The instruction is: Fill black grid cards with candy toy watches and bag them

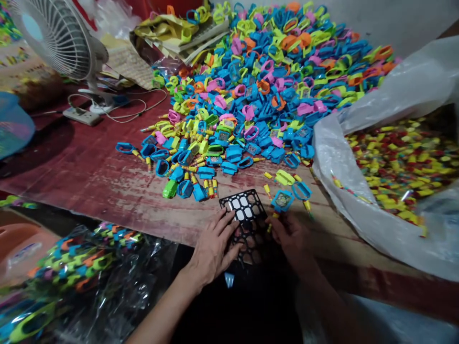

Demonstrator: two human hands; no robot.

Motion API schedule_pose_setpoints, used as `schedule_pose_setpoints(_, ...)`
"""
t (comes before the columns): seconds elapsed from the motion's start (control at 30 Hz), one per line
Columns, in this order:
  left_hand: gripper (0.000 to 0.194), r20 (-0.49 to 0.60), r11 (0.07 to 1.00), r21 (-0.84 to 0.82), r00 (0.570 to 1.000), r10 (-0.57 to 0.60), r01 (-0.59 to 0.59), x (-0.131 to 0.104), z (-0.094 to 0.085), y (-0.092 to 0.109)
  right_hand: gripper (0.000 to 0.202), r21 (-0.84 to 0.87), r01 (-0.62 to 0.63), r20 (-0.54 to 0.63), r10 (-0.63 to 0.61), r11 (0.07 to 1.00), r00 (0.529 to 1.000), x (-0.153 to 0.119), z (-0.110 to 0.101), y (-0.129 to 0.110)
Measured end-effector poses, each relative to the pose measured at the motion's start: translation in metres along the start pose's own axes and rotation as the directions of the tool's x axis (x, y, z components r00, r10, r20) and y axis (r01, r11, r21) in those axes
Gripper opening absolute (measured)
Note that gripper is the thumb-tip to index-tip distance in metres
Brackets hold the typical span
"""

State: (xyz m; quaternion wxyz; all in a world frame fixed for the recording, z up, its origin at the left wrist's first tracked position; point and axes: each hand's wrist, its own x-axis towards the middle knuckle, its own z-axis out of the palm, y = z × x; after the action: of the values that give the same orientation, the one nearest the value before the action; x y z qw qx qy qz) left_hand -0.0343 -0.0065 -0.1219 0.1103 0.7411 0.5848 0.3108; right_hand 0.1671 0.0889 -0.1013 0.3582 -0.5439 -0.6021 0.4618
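Note:
A black tray with rows of rounded openings (255, 235) lies over the table's front edge, white showing through several of its far openings. My left hand (215, 246) rests on the tray's left side, fingers spread. At its right side, my right hand (291, 235) has thumb and fingers closed around a small yellow piece (269, 227). Just beyond that hand lie a blue toy watch (282, 200), a blue band (301, 190) and a yellow-green band (285, 177), with small yellow tubes around them.
A large heap of colourful toy watches (261, 86) covers the back of the table (89, 177). At right is a plastic bag of small yellow and red pieces (333, 148). A fan (59, 40) and power strip (81, 116) stand back left; bagged watches (82, 263) lie below left.

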Motion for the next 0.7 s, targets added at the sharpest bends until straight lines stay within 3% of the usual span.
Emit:
schedule_pose_setpoints(0.1,0.048,0.029,1.000,0.005,1.000,0.008,-0.008,-0.005,-0.014,-0.006,0.043,0.120,-0.132,0.091,0.122,0.984,0.988,-0.007,0.006,-0.002)
schedule_pose_setpoints(0.17,0.045,0.043,0.999,0.021,0.999,0.024,-0.025,-0.005,-0.021,-0.010,0.043,0.142,-0.158,0.145,0.138,0.977,0.980,-0.007,0.008,-0.006)
schedule_pose_setpoints(0.37,0.042,0.050,0.990,0.095,0.994,0.098,-0.102,0.002,-0.019,-0.014,0.034,-0.052,0.033,-0.010,-0.034,0.998,0.999,0.008,0.006,-0.007)
schedule_pose_setpoints(0.7,0.045,0.024,0.987,0.124,0.995,0.097,-0.099,0.003,-0.014,-0.006,0.038,-0.235,0.051,-0.048,-0.064,0.971,0.997,0.020,0.007,-0.009)
